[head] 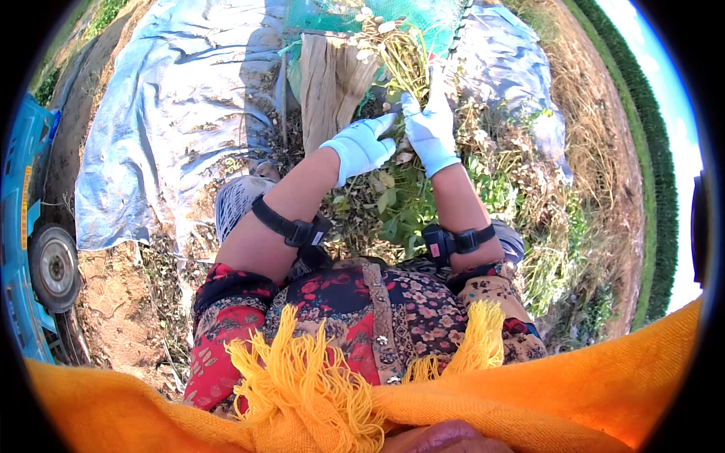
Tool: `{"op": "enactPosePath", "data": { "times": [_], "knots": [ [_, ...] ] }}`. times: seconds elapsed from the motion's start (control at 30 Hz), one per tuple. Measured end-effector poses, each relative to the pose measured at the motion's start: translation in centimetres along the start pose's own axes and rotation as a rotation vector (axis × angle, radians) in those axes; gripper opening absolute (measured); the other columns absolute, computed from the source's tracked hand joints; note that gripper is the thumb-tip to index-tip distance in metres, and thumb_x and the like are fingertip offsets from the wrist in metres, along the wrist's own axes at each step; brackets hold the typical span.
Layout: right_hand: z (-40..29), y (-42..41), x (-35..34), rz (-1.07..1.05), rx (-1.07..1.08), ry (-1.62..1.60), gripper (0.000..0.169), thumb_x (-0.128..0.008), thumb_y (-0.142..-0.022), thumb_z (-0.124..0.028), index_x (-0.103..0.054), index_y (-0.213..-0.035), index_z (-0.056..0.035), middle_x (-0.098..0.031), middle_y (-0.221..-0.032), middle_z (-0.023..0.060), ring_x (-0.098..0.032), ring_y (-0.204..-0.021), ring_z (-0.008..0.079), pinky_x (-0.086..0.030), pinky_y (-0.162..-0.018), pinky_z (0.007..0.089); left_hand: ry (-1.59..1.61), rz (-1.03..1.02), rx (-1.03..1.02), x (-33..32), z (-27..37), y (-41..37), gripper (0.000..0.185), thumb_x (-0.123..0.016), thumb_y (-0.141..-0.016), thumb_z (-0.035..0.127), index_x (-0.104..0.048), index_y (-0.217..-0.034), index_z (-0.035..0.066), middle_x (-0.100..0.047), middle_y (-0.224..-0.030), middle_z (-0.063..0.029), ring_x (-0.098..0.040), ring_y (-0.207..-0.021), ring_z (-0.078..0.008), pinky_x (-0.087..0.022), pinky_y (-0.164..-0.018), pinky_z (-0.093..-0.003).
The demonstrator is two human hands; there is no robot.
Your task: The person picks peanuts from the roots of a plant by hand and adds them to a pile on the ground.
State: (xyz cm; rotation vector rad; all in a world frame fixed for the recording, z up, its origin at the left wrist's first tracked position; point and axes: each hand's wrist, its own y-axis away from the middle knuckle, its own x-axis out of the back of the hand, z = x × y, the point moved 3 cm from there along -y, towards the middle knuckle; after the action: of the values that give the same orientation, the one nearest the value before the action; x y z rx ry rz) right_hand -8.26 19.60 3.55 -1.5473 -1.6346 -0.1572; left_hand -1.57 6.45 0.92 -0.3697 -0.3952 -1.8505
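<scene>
My right hand (430, 127), in a pale blue knit glove, grips a bundle of peanut plants (409, 65) by the stems. Pale pods (385, 27) cluster at the bundle's far end, and green leaves (396, 198) show below the hand. Close by on the left is my left hand (359, 148), gloved alike, with thumb and fingers apart and nothing visible between them. Beyond it stands a weathered, brownish wooden piece (331, 85), just left of the bundle. Green mesh netting (328, 17) spreads behind the wood and the pods.
A blue tarpaulin (170, 102) covers ground to the left, and another sheet part (512, 73) lies right. Plant litter (493, 147) is heaped beside my right arm. At the far left stands a blue vehicle (20, 226) with a wheel (55, 267). Dry straw (595, 119) lines the right.
</scene>
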Motion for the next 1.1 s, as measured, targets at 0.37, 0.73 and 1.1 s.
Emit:
{"op": "enactPosePath", "data": {
  "times": [0.37,0.73,1.1],
  "knots": [
    [-0.3,2.1,-3.0,-0.260,-0.187,0.167,0.076,-0.055,-0.084,-0.023,-0.013,-0.143,-0.0011,-0.058,-0.106,0.0252,-0.059,-0.092,0.0389,-0.047,-0.081,0.0430,0.817,0.017,0.153,-0.5,-3.1,-3.2,0.045,-0.054,-0.091,0.043,-0.054,-0.121,0.009,-0.058,-0.110,-0.0018,-0.049,-0.103,-0.0125,-0.037,-0.091,-0.0270],
    [-2.4,7.7,-2.6,-0.249,0.183,0.097,0.079,-0.062,-0.081,-0.031,-0.022,-0.140,0.0023,-0.041,-0.130,0.0248,-0.046,-0.116,0.0387,-0.040,-0.095,0.0417,1.471,0.057,0.039,1.0,-4.8,-3.9,0.029,-0.056,-0.087,0.015,-0.057,-0.112,0.000,-0.062,-0.107,-0.0119,-0.060,-0.095,-0.0249,-0.050,-0.084,-0.0369],
    [-2.4,9.9,-4.3,-0.721,-0.496,-1.218,0.060,-0.068,-0.081,-0.012,-0.038,-0.133,-0.0044,-0.055,-0.117,0.0061,-0.054,-0.105,0.0138,-0.045,-0.088,0.0291,1.555,0.274,0.148,3.0,-2.9,-3.1,0.023,-0.054,-0.081,0.009,-0.060,-0.101,-0.001,-0.064,-0.096,-0.0126,-0.062,-0.084,-0.0282,-0.052,-0.077,-0.0435]
  ]
}}
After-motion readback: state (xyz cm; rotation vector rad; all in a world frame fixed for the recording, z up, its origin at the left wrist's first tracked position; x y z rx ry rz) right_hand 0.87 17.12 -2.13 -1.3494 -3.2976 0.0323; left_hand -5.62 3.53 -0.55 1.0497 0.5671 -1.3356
